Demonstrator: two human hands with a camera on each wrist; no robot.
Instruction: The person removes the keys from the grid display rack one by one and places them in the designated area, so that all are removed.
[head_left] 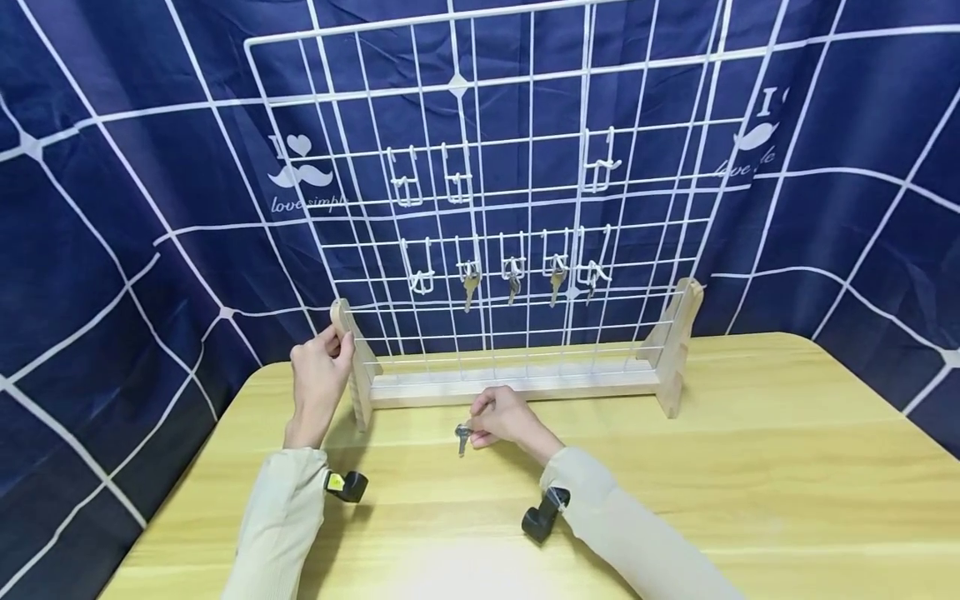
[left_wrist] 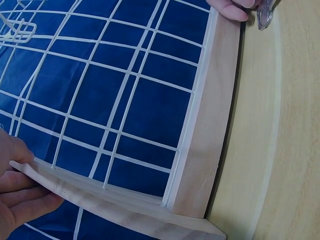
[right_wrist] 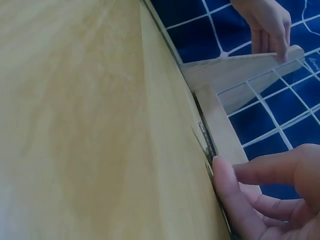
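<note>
My right hand [head_left: 506, 417] pinches a small bunch of keys [head_left: 462, 437] between thumb and fingers, low in front of the rack's wooden base bar [head_left: 517, 385]. In the right wrist view the keys [right_wrist: 204, 140] stick out past the thumb tip, close over the tabletop. My left hand [head_left: 321, 375] grips the top of the left wooden end piece [head_left: 358, 375], with fingers on its outer side in the left wrist view. A white wire grid [head_left: 528, 208] stands in the wooden base. Golden keys [head_left: 471, 287] and silver keys [head_left: 514, 283] hang from hooks on its lower row.
Upper hooks [head_left: 405, 187] and the lower left hook [head_left: 422, 282] carry no keys. The right end piece [head_left: 675, 354] stands on the light wooden table [head_left: 787, 450]. A dark blue curtain [head_left: 135, 250] with white lines surrounds the table's back and sides.
</note>
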